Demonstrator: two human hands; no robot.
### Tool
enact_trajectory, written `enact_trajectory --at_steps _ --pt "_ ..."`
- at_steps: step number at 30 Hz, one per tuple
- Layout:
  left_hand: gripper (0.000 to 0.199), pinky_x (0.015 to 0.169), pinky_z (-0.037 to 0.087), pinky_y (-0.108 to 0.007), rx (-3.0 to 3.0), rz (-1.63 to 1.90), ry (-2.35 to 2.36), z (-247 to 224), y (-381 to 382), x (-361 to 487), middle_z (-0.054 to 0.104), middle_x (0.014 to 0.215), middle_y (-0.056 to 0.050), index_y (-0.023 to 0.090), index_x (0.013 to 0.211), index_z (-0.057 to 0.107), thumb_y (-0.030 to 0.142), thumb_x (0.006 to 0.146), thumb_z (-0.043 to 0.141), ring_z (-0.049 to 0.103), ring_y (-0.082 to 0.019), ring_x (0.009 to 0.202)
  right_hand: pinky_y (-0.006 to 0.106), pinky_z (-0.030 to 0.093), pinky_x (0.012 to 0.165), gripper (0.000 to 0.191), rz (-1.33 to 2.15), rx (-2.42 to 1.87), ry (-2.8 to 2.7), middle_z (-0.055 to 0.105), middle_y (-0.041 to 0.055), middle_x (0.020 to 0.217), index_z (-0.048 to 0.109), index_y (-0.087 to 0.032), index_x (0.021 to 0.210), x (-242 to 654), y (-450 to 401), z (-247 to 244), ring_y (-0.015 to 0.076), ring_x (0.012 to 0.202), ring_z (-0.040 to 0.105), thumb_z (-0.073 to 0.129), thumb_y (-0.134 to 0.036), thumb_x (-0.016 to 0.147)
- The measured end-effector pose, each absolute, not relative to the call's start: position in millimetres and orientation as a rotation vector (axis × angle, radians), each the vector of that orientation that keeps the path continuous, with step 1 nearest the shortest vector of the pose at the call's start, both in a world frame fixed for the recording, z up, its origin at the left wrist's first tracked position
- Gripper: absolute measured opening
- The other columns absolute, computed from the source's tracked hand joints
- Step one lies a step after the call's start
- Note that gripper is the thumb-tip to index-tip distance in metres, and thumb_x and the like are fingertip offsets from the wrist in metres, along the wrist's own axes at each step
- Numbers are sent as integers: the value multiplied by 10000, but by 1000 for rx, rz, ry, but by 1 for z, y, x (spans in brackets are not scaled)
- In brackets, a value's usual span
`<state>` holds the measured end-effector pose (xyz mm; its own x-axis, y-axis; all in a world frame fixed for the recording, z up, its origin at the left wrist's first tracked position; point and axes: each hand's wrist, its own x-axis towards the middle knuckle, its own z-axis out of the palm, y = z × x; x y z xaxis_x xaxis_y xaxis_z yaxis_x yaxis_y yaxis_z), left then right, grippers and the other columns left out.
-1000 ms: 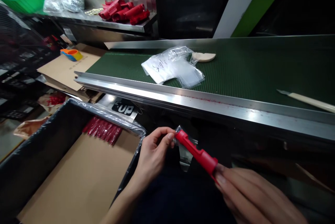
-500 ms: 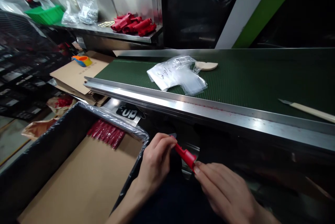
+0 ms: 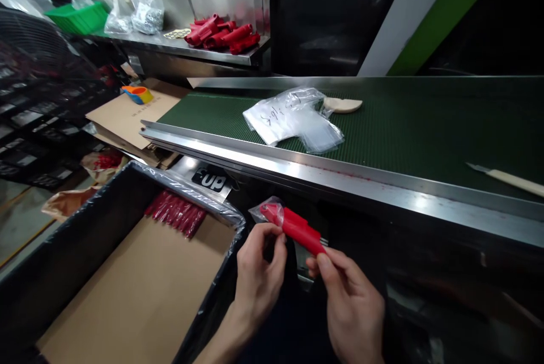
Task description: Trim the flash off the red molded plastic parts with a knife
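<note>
A red plastic part [image 3: 300, 229], long and tube-like, is held tilted between my two hands beside the box. Clear plastic bag [image 3: 260, 212] film covers its far end only. My left hand [image 3: 261, 262] pinches the edge of this bag between thumb and finger, against the part. The near end of the part is gripped by the thumb and fingers of my right hand [image 3: 351, 296]. Thin metal prongs show at that end. Bagged red parts [image 3: 176, 214] lie in a row at the far end of the black-lined box [image 3: 204, 310], on cardboard.
On the green conveyor belt [image 3: 408, 143] lie plastic bags [image 3: 293, 117], a beige half-round piece [image 3: 343, 105] and a knife [image 3: 514, 180]. The metal shelf behind holds a pile of red parts [image 3: 223, 32]. A tape roll [image 3: 138, 94] sits on stacked cardboard [image 3: 123, 117].
The red part has been turned, showing its broad side and the bag on its far end. My right hand has rotated more upright; the left pinch has moved lower along the part.
</note>
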<state>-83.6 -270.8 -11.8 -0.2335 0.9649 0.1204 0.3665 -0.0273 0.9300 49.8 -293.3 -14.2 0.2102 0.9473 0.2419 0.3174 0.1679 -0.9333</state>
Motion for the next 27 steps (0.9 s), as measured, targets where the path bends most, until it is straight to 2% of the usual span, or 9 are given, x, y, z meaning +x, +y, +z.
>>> enact_trajectory --at_steps 4,9,13,19,23,27 --pt "88 690 513 -238 1321 1162 1793 -14 -267 -95 676 857 -8 203 975 595 247 901 575 652 -144 756 225 589 744 281 517 -1169 -1564 711 49 972 683 -185 1061 58 -297 -23 147 838 707 617 -30 837" --pt "107 604 421 -240 1394 1019 1831 -14 -268 -106 635 762 6 191 867 622 274 896 561 543 -130 637 296 597 785 448 339 -901 -1883 700 106 1006 628 -121 1212 71 -290 -28 194 957 678 590 55 802" --pt "136 597 378 -245 1493 973 1810 -7 -268 -111 574 736 12 189 828 588 272 910 518 491 -126 629 380 594 819 381 231 -741 -2136 699 183 1084 620 -33 1201 80 -279 -27 252 1049 649 536 37 836" --pt "121 571 359 -226 1580 831 1627 4 -261 -119 527 705 29 191 773 518 203 892 500 451 -106 607 404 580 782 267 111 -547 -2422 726 160 1042 676 -23 1084 87 -267 -11 257 937 661 481 -21 900" --pt "133 553 361 -201 1589 767 1422 10 -273 -105 507 685 46 197 768 497 162 896 484 446 -89 595 453 562 759 283 141 -717 -2400 708 175 1035 667 -21 1104 82 -265 -10 282 940 613 475 -28 896" --pt "138 548 368 -200 1592 789 1309 16 -285 -100 495 707 44 202 768 492 118 879 486 450 -85 595 442 559 781 266 352 -904 -2261 659 158 1041 682 -102 1086 76 -268 -16 281 1028 555 503 -65 893"
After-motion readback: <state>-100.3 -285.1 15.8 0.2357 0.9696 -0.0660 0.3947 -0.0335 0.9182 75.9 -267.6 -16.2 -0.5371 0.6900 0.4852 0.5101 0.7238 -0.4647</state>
